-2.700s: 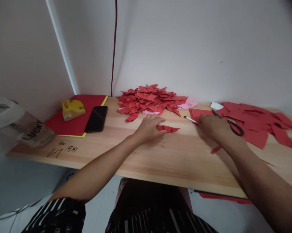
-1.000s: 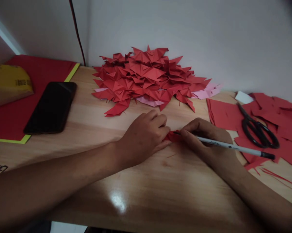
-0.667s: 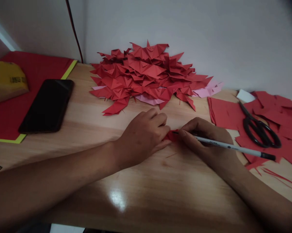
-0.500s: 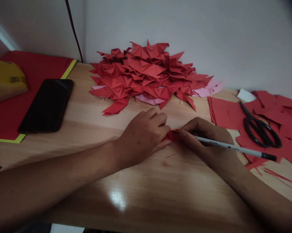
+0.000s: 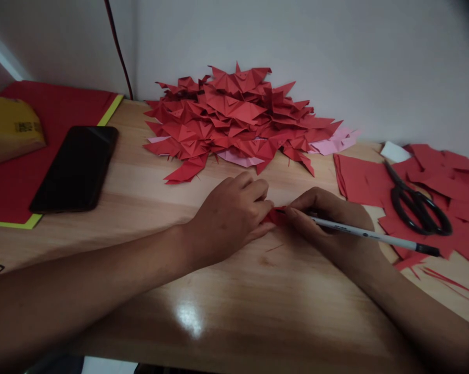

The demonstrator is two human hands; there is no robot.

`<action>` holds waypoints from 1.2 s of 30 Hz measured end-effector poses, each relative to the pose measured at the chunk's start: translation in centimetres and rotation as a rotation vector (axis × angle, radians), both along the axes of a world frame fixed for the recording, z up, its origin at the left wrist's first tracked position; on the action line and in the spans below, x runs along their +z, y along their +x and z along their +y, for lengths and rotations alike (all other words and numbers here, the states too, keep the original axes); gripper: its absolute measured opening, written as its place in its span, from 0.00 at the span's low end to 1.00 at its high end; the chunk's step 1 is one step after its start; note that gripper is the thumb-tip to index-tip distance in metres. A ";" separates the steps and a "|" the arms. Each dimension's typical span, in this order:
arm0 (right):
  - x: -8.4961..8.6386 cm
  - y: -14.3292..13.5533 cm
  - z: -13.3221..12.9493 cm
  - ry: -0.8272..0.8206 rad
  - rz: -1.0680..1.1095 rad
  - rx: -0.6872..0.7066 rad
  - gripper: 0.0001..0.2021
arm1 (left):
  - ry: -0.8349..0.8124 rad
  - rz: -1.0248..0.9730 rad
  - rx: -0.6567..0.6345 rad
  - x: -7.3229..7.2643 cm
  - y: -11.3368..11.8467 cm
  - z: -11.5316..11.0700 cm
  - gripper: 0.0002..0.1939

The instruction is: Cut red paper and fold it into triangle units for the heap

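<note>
A small piece of folded red paper (image 5: 278,214) lies between my two hands, mostly covered by fingers. My left hand (image 5: 234,215) is closed on its left side, pinching it against the table. In my right hand (image 5: 322,210) is a pen (image 5: 369,235) with a pale grey barrel and a black end. Its dark tip touches or nearly touches the red paper; the exact contact is hard to see. Beyond both hands rises a heap of folded red paper figures (image 5: 234,111), with a few pink ones (image 5: 240,158) showing at its lower edge.
Black-handled scissors (image 5: 417,205) lie on red paper pieces (image 5: 463,192) at the right, near thin red strips (image 5: 451,284). On the left, a black phone (image 5: 76,169) partly overlaps red and yellow sheets (image 5: 73,101) beside a yellow package (image 5: 14,130). A wall (image 5: 355,62) stands behind.
The pen's rear end has tilted very slightly to the left and down. Both hands keep nearly the same place on the red paper.
</note>
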State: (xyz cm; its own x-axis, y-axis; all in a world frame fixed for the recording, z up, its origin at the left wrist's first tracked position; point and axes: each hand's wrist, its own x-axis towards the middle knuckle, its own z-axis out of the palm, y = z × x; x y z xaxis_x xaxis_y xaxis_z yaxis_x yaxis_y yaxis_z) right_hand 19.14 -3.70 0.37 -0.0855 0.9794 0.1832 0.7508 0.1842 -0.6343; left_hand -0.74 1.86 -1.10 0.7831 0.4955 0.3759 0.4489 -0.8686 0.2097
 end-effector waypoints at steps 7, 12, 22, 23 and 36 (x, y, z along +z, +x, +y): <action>0.1 -0.1 -0.1 -0.012 0.000 -0.006 0.08 | -0.007 0.002 -0.007 0.2 0.0 0.0 0.13; -0.1 0.0 0.0 0.012 -0.002 0.015 0.08 | -0.003 -0.002 -0.004 0.1 0.0 0.0 0.13; -0.1 0.1 0.0 0.017 -0.022 0.016 0.08 | -0.008 -0.004 -0.009 0.1 -0.1 0.0 0.13; -0.1 0.1 0.0 0.019 -0.024 0.016 0.09 | -0.007 -0.006 -0.009 0.1 -0.1 0.0 0.13; 0.1 0.0 -0.1 -0.001 -0.056 0.012 0.09 | 0.004 -0.013 -0.015 0.1 -0.1 0.1 0.13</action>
